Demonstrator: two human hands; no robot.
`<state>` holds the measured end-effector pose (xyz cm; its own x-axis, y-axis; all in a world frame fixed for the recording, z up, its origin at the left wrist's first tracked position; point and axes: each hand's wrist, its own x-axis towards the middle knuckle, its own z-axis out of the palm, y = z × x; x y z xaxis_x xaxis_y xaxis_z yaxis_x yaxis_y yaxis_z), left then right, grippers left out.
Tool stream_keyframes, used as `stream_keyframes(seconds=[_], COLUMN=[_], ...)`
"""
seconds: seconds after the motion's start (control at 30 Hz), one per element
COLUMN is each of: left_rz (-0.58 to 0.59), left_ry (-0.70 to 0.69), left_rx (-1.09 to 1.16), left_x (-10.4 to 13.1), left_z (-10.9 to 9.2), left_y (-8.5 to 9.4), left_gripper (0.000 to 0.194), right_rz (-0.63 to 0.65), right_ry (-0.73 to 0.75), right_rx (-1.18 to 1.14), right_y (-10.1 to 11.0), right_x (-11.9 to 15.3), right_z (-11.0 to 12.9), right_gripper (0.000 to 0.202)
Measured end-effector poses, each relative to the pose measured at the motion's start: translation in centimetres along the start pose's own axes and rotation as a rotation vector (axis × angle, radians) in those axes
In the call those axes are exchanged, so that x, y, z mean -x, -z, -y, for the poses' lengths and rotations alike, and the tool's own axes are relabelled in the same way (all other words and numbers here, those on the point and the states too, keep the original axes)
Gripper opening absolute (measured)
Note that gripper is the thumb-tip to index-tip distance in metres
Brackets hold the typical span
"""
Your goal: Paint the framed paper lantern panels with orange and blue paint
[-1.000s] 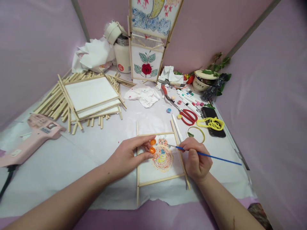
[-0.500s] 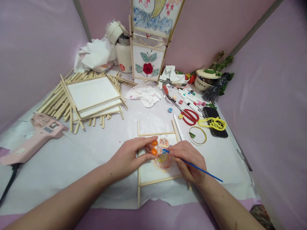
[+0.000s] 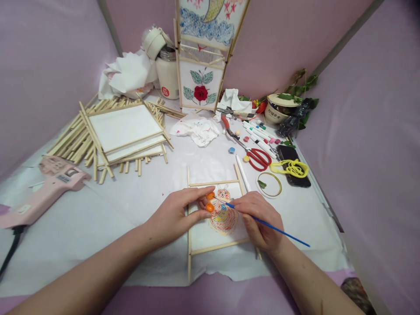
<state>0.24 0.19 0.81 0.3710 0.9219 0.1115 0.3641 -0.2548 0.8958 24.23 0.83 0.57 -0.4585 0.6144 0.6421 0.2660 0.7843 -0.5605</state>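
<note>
Pink-mauve walls enclose a white-covered desk (image 3: 157, 267). At lower centre lies the stick-framed panel (image 3: 202, 238), its animal drawing (image 3: 226, 224) largely dabbed orange with a yellow crescent; the ears look merely outlined, so colouring seems well advanced. The left hand (image 3: 180, 206) pinches an orange paint pot (image 3: 209, 207); the right hand (image 3: 262, 216) grips a blue paintbrush (image 3: 288, 235), tip at the pot. A decorated rose panel (image 3: 187, 74) stands upper centre; blank framed panels (image 3: 126, 127) lie upper left, apparently undecorated.

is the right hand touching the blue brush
Touching: the head view shows the right hand gripping the blue brush, its handle sticking out past the hand.
</note>
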Motion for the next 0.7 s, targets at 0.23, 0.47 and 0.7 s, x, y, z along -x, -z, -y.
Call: stream_keyframes(seconds=[0.23,0.47,0.7], left_rz=[-0.014,-0.005,-0.011], left_ry=[0.037,0.041,0.037], left_rx=[0.048,0.041,0.027], left_x=[0.0,-0.1,0.0], left_z=[0.1,0.1,0.1], left_y=[0.0,-0.1,-0.1], left_gripper=[0.045,0.046,0.046], right_rz=[-0.388,-0.258,-0.141], right_ry=[-0.303,-0.399,-0.435], right_rx=[-0.051,-0.051,-0.022], right_y=[-0.6,-0.7,-0.7], right_x=[0.9,1.1,1.2], right_z=[-1.0,-1.6,-1.7], right_gripper=[0.022,0.022,0.021])
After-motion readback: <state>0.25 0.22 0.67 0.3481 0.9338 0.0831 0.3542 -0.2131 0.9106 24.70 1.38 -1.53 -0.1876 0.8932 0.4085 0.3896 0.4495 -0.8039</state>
